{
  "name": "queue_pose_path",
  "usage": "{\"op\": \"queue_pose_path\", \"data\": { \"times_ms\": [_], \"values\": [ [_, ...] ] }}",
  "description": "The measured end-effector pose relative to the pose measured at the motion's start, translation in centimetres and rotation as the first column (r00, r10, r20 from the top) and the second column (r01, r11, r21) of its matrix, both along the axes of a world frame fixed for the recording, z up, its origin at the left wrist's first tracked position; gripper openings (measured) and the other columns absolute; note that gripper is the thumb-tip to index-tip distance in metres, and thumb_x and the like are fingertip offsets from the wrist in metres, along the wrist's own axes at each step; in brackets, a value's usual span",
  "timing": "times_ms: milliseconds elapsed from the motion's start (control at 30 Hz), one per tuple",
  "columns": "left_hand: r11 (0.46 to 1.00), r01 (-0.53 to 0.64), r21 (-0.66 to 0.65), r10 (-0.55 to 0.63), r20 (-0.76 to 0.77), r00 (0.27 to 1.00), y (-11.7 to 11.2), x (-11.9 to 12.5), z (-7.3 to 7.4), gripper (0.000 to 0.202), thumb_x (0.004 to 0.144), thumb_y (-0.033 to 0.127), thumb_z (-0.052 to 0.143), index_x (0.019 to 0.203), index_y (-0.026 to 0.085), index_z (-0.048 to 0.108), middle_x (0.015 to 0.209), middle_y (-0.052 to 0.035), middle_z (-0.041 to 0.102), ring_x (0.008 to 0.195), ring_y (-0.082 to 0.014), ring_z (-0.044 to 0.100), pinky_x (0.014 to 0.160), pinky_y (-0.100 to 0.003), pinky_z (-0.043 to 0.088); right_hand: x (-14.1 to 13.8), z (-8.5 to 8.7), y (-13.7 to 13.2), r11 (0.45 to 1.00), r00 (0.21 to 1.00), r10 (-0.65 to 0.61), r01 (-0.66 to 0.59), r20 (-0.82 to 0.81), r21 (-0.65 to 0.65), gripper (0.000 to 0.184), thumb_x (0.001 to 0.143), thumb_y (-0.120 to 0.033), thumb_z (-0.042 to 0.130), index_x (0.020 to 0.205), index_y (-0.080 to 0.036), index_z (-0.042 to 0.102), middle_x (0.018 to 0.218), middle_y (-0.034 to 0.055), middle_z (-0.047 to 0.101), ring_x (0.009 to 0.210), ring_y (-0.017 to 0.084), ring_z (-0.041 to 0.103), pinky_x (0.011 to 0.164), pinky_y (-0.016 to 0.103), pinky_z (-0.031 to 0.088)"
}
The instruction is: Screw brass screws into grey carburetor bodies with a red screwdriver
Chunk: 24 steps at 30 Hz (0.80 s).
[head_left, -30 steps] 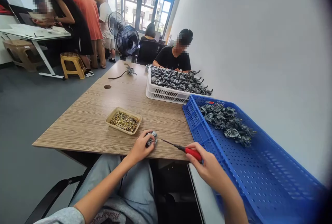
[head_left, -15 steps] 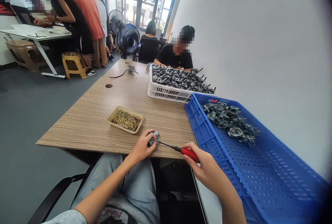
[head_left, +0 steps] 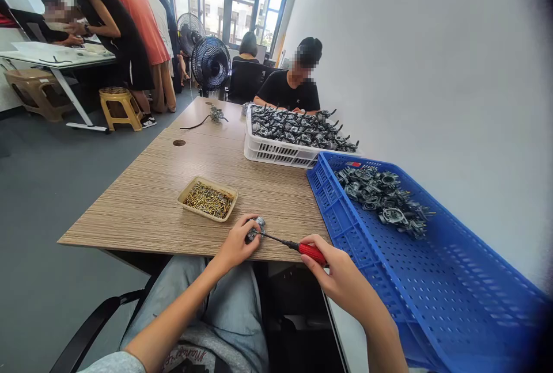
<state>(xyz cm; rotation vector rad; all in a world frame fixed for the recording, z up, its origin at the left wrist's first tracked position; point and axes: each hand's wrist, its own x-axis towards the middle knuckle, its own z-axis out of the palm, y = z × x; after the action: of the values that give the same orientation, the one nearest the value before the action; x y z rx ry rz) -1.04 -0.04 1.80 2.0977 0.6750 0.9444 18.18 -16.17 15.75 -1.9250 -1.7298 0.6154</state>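
Observation:
Near the table's front edge, my left hand (head_left: 238,242) is closed around a small grey metal carburetor (head_left: 260,224), whose far side shows past the fingers. My right hand (head_left: 330,266) grips the red handle of a screwdriver (head_left: 311,252). Its thin dark shaft points left, with the tip at the carburetor beside my left thumb; the exact contact point is hidden. Just beyond my left hand sits a cream tray (head_left: 183,202) filled with small brass-coloured screw-like parts (head_left: 208,200).
To my right a blue crate (head_left: 436,281) holds a heap of carburetors (head_left: 386,197). Behind it stands a white basket (head_left: 276,156) piled with more, some with black hoses. One carburetor (head_left: 216,114) lies farther back on the table (head_left: 142,203). A person in black (head_left: 291,91) sits opposite.
The screwdriver handle and my right hand have shifted slightly left. My left hand still holds the carburetor in nearly the same spot. The whole view has moved a little.

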Motion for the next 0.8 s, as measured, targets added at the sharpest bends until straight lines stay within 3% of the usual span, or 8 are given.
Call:
{"op": "queue_pose_path", "data": {
  "times_ms": [200, 400, 533, 633, 733, 800],
  "values": [
    [1.000, 0.012, 0.008, -0.012, -0.004, 1.000, -0.1, 0.0, 0.0, 0.014, 0.090, 0.018, 0.055, 0.101, 0.023, 0.061, 0.135, -0.0091, 0.055, 0.131, -0.0246, 0.051, 0.113, -0.039, 0.041, -0.6, -0.1, 0.0, 1.000, 1.000, -0.016, 0.016, 0.015, 0.001, 0.021, 0.101, -0.042, 0.044, 0.104, -0.027, 0.057, 0.093, 0.0041, 0.070, 0.080, 0.021, 0.065, 0.072, 0.031, 0.045],
    [0.999, 0.030, 0.020, -0.030, 0.004, 1.000, 0.0, 0.1, -0.1, 0.028, 0.091, 0.017, 0.054, 0.119, 0.023, 0.056, 0.134, -0.0100, 0.055, 0.132, -0.0243, 0.050, 0.113, -0.040, 0.041, -0.8, -1.2, 0.2, 0.970, 0.968, -0.243, 0.244, 0.055, -0.001, 0.031, 0.099, -0.056, 0.043, 0.100, -0.027, 0.054, 0.071, 0.0003, 0.068, 0.065, 0.023, 0.063, 0.059, 0.029, 0.040],
    [0.997, 0.036, 0.065, -0.037, 0.019, 0.999, 0.2, 0.1, -0.3, 0.041, 0.090, 0.016, 0.054, 0.130, 0.022, 0.048, 0.133, -0.0110, 0.056, 0.130, -0.0246, 0.051, 0.115, -0.043, 0.040, -1.2, -0.9, -0.4, 0.986, 0.986, -0.165, 0.165, 0.004, -0.008, 0.031, 0.098, -0.050, 0.048, 0.119, -0.027, 0.046, 0.087, 0.0025, 0.072, 0.075, 0.024, 0.068, 0.065, 0.031, 0.046],
    [0.996, 0.033, 0.087, -0.033, 0.003, 0.999, 0.2, 0.1, -0.5, 0.049, 0.091, 0.016, 0.053, 0.138, 0.021, 0.042, 0.136, -0.0127, 0.053, 0.132, -0.0263, 0.049, 0.116, -0.046, 0.038, -1.6, -0.6, -0.8, 0.995, 0.996, -0.091, 0.092, -0.022, 0.042, 0.024, 0.098, -0.039, 0.048, 0.119, -0.027, 0.045, 0.103, 0.0053, 0.071, 0.087, 0.023, 0.069, 0.076, 0.032, 0.049],
    [0.996, 0.036, 0.087, -0.035, -0.009, 0.999, 0.2, 0.1, -0.5, 0.050, 0.091, 0.016, 0.052, 0.139, 0.021, 0.041, 0.137, -0.0130, 0.053, 0.133, -0.0266, 0.047, 0.117, -0.047, 0.038, -1.8, -0.8, -0.7, 0.992, 0.993, -0.117, 0.116, 0.017, 0.043, 0.015, 0.099, -0.039, 0.044, 0.107, -0.026, 0.047, 0.089, 0.0043, 0.071, 0.077, 0.023, 0.069, 0.068, 0.031, 0.047],
    [0.996, 0.039, 0.080, -0.038, -0.010, 0.999, 0.2, 0.1, -0.4, 0.049, 0.091, 0.016, 0.052, 0.139, 0.022, 0.042, 0.136, -0.0125, 0.053, 0.133, -0.0261, 0.048, 0.117, -0.046, 0.038, -1.8, -1.0, -0.6, 0.983, 0.977, -0.183, 0.181, 0.105, 0.031, 0.021, 0.101, -0.046, 0.041, 0.101, -0.026, 0.047, 0.076, 0.0033, 0.068, 0.068, 0.025, 0.068, 0.061, 0.030, 0.043]
  ]
}}
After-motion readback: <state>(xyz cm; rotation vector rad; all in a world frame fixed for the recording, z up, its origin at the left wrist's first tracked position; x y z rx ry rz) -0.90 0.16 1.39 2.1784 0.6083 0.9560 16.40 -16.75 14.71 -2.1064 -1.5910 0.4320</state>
